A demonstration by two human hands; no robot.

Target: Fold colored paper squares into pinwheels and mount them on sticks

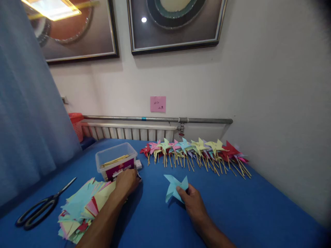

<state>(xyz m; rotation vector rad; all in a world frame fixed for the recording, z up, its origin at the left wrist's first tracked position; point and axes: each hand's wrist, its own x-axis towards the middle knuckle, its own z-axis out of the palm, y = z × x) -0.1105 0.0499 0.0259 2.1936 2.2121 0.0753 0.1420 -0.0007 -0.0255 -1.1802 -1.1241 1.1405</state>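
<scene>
A row of finished pinwheels [196, 151] lies by the wall; right hand [193, 201] pinches a stickless blue pinwheel [174, 187] on the blue surface [232, 203], left hand [126, 181] curled at the stick box [115, 162], uncut paper stack [82, 206] remaining.

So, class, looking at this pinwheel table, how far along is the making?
Done: a long row of finished pinwheels on sticks lies along the wall. In hand: the right hand pinches a folded light blue pinwheel head with no stick, while the left hand rests at the clear box of sticks. Left: a thick pile of cut coloured paper beside the scissors.
</scene>
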